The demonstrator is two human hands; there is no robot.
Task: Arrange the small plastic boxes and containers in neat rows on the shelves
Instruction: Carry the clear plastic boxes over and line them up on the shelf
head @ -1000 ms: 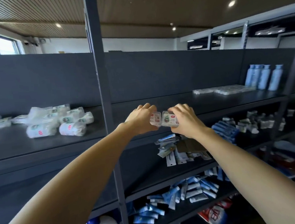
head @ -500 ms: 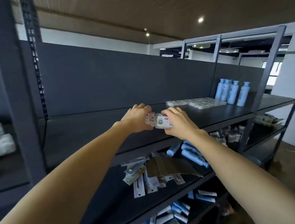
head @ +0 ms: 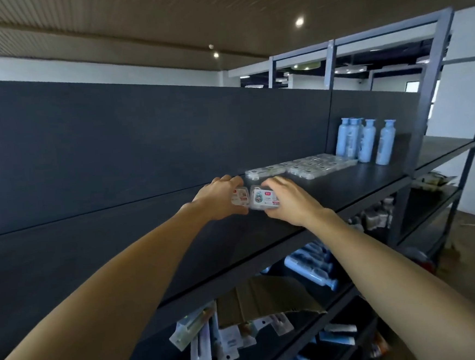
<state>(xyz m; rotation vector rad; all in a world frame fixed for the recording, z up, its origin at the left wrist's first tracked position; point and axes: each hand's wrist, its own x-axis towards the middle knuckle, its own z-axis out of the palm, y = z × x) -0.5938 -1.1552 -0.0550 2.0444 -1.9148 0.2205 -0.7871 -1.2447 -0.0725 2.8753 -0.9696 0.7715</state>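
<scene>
My left hand (head: 220,196) grips a small clear plastic box (head: 240,196) with a red and white label. My right hand (head: 286,201) grips another small clear box (head: 263,200) with a round picture on its label. The two boxes are side by side and touch, just above the dark top shelf (head: 122,245). Farther right on the same shelf, several more clear boxes (head: 300,167) lie flat in neat rows.
Several light blue bottles (head: 367,141) stand right of the rows, next to a grey upright post (head: 428,91). The shelf below holds a brown cardboard piece (head: 262,297), blister packs (head: 203,344) and blue tubes (head: 311,265). A dark back panel (head: 142,136) closes the shelf behind.
The view has swung right along the shelving. Both hands, each still holding its box, have moved right and nearer the rows of clear boxes. The white packs at left have left the view.
</scene>
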